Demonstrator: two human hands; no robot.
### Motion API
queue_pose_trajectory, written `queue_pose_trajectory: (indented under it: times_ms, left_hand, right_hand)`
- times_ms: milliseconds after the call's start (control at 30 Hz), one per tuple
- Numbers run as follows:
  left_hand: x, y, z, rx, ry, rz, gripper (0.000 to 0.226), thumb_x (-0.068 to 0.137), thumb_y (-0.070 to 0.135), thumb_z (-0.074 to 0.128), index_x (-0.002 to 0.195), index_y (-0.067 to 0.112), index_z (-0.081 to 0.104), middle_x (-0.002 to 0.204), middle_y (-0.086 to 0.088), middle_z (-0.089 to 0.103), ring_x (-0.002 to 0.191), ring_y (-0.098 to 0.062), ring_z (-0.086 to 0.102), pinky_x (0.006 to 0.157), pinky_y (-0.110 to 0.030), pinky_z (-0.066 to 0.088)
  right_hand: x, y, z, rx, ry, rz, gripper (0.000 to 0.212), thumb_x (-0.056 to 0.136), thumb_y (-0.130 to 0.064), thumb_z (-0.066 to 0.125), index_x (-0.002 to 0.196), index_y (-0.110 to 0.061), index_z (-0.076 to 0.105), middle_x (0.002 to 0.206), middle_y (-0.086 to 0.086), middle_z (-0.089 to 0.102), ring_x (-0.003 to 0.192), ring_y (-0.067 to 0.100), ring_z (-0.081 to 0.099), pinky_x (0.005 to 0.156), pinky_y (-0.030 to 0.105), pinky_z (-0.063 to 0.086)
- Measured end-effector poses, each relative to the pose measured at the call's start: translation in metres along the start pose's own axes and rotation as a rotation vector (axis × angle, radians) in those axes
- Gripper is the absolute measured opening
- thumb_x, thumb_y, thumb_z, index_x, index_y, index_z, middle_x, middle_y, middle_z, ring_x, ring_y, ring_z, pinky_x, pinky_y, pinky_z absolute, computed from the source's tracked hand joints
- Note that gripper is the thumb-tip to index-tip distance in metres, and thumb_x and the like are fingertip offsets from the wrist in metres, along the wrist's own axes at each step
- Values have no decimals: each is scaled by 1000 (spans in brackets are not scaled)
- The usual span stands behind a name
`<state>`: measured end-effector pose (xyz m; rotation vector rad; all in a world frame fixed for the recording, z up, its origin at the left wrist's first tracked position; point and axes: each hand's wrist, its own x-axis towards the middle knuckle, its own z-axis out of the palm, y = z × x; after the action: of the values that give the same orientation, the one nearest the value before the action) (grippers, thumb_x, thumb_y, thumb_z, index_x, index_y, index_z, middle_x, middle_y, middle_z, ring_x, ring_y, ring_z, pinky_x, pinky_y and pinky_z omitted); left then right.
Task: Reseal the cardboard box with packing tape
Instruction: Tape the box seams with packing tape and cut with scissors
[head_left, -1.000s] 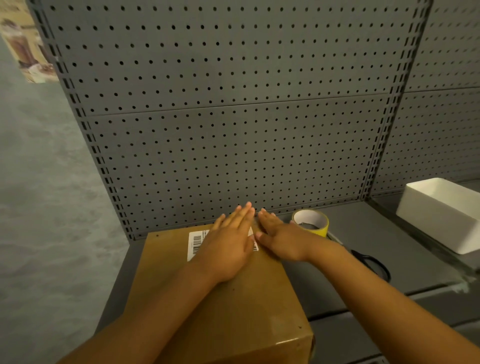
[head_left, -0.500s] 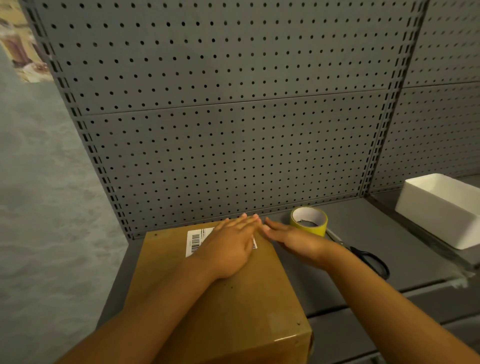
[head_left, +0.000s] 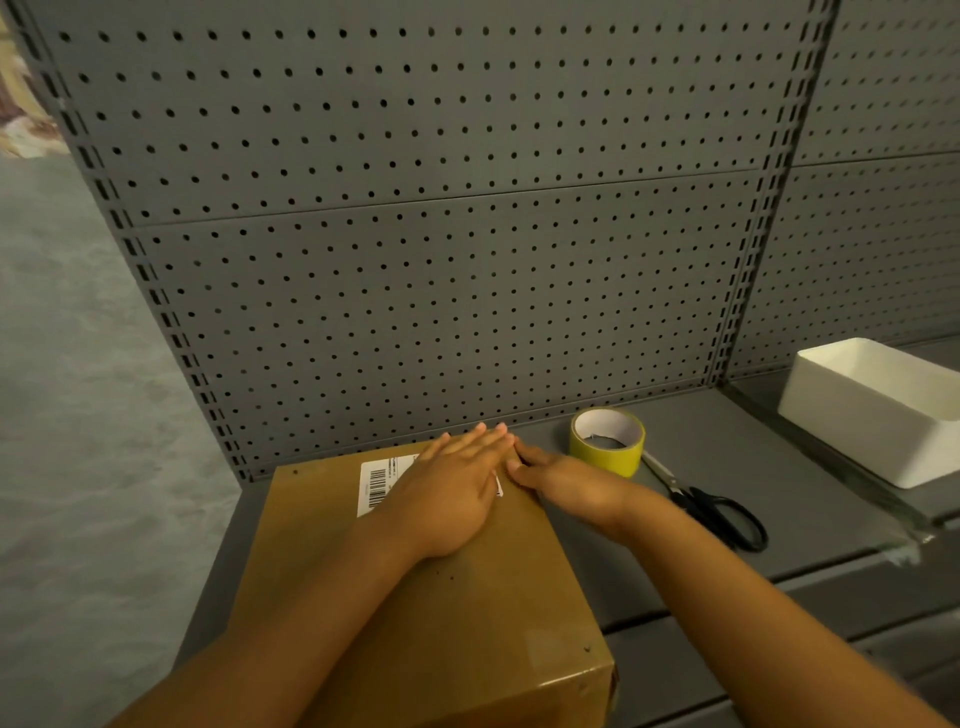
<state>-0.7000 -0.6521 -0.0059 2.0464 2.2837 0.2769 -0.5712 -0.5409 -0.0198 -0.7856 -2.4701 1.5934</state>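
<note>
**Flaps held flat, tape not yet on**

The cardboard box (head_left: 415, 587) sits on the grey shelf (head_left: 727, 519) at about 6 o'clock in view, its top closed and bearing a barcode label (head_left: 376, 483) near the far edge. The left hand (head_left: 452, 493) lies palm-down on the far part of the top, fingers straight and pressed together, partly covering the label. The right hand (head_left: 566, 480) rests at the box's far right edge, at 3 o'clock from the left, fingers straight and close together, the tips of the two hands almost touching.

No tape strip can be made out on the top. The step looks like pressing the flaps level; doing it well probably means keeping one palm down on the seam while the other fetches the tape, so the flaps do not spring up.

The yellow tape roll (head_left: 608, 441) stands just beyond the right hand at 2 o'clock, with black-handled scissors (head_left: 711, 506) beside it at 3 o'clock.

A white bin (head_left: 872, 415) sits well apart at 3 o'clock; what it contains cannot be seen from here.
</note>
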Motion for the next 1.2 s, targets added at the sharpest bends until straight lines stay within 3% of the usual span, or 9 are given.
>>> queue_pose_trajectory:
  times_ms: [100, 167, 333, 433, 567, 700, 900, 1067, 1200]
  left_hand:
    - [-1, 2, 1, 9, 7, 2, 51, 104, 26, 21, 152, 29, 7, 159, 13, -1, 146, -3, -4, 120, -34, 1]
    - [-1, 3, 1, 21, -5, -1, 51, 104, 26, 22, 152, 29, 7, 159, 13, 0, 146, -3, -4, 120, -34, 1]
    - [2, -2, 0, -19, 19, -6, 50, 103, 26, 24, 152, 30, 12, 159, 15, 8, 145, -1, 2, 120, -33, 3]
    - [1, -2, 2, -5, 5, 6, 51, 103, 26, 23, 152, 31, 10, 159, 15, 6, 145, -2, 0, 120, -34, 2]
    - [2, -3, 3, -11, 27, 10, 50, 103, 28, 22, 152, 31, 10, 159, 15, 6, 145, -1, 0, 120, -32, 1]
    - [1, -3, 5, 8, 25, 19, 49, 104, 30, 22, 152, 31, 11, 159, 15, 7, 145, -2, 1, 120, -32, 2]
    - [4, -8, -7, 60, 89, 92, 47, 101, 35, 26, 148, 29, 29, 155, 11, 28, 142, -3, 21, 113, -18, 10]
    - [0, -4, -5, 51, 27, 83, 48, 104, 34, 20, 152, 28, 13, 159, 11, 11, 145, -1, 5, 116, -23, 2]
    - [4, -7, -10, 126, -9, 104, 49, 104, 35, 21, 152, 26, 13, 159, 9, 12, 145, -3, 7, 117, -23, 3]
  right_hand:
    - [2, 2, 7, 36, 52, -24, 58, 102, -46, 28, 153, -28, 9, 160, -4, 14, 146, 13, 17, 120, 38, 18]
    - [4, 4, 1, 0, -19, 3, 60, 100, -51, 30, 153, -29, 13, 158, -5, 21, 144, 15, 23, 119, 39, 22]
    - [6, -2, 4, 5, 67, -38, 58, 103, -39, 30, 153, -22, 6, 160, -7, 9, 146, 12, 14, 118, 27, 14]
    - [7, 0, -3, -36, -24, 3, 61, 101, -43, 36, 154, -25, 9, 159, -6, 16, 145, 14, 21, 120, 36, 19]
    - [2, -1, 8, 42, 75, -53, 58, 103, -36, 31, 153, -22, 5, 160, -4, 10, 146, 12, 13, 120, 33, 14]
    - [-1, 4, 7, -163, 66, -33, 60, 103, -42, 23, 153, -20, 0, 161, -3, 5, 146, 14, 14, 115, 25, 15]
    - [-2, 1, 7, -170, 78, -42, 57, 103, -42, 24, 153, -23, 5, 161, -2, 7, 146, 15, 15, 116, 26, 15]
    - [-3, -1, 5, -23, 59, -55, 58, 103, -37, 31, 153, -23, 4, 160, -4, 10, 146, 13, 16, 119, 33, 18]
    - [2, -4, -3, -68, -21, -27, 60, 102, -36, 36, 153, -24, 5, 159, -6, 13, 144, 13, 21, 117, 29, 20]
